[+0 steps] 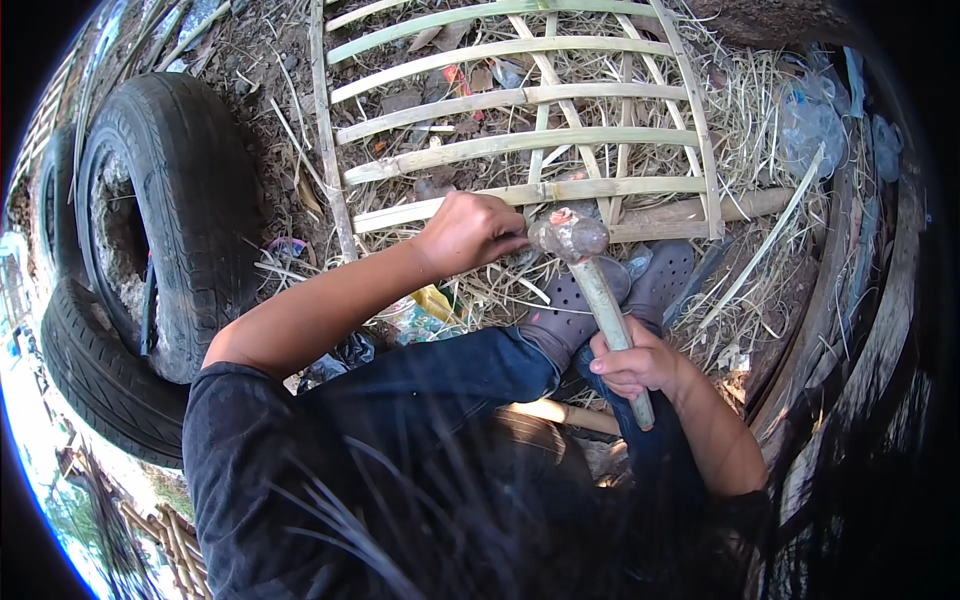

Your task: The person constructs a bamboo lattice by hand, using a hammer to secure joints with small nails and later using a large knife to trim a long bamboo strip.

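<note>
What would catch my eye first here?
Probably the hammer near the centre, gripped in the right hand, with its head close to the left hand. Next comes the pale slatted lattice at top centre, over ground littered with straw. Big black tyres crowd the left side.

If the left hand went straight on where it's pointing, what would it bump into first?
Probably the hammer head, just to the right of the left hand in the picture. The right hand grips its handle. Depth is hard to judge, so the hand might pass underneath instead.
</note>
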`<state>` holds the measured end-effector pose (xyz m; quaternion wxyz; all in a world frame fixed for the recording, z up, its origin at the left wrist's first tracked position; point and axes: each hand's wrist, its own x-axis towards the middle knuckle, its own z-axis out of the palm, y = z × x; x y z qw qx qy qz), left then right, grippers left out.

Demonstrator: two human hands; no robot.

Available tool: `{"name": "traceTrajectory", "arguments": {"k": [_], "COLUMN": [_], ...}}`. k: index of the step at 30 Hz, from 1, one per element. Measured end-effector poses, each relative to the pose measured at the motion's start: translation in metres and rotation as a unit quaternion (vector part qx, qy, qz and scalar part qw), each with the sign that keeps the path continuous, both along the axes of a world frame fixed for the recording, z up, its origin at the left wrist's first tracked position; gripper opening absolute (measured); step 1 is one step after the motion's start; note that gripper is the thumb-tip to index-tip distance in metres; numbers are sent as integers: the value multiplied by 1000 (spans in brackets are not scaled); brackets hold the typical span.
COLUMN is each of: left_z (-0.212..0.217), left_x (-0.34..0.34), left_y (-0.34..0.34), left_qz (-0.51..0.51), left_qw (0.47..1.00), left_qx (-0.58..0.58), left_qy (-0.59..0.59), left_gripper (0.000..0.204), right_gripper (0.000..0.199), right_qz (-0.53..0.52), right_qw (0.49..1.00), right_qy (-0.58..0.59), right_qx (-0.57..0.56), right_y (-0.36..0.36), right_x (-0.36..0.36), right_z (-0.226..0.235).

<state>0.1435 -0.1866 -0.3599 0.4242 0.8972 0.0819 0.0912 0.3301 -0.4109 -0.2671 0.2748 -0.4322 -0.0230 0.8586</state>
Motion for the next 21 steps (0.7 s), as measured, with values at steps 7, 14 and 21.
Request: {"name": "traceTrajectory", "arguments": {"k": [7,14,21], "left_z": [0,-1,-1], "left_x": [-3,-1,1], "left_y": [2,1,2], "left_qz": [4,-10,0], "left_qw": [1000,1000,1000], "left_qx": [-6,-1,2], "left_qy": [8,14,8], "left_gripper": [19,16,16], "right_gripper": [25,27,28], "right_qz": [17,74,41], "right_qw": [1000,994,998], "right_qy": [-12,-74,-40], "right_qx": [-3,5,1], "right_y": [1,7,7], "right_x": [0,1,3], "right_z": [4,10,7]}}
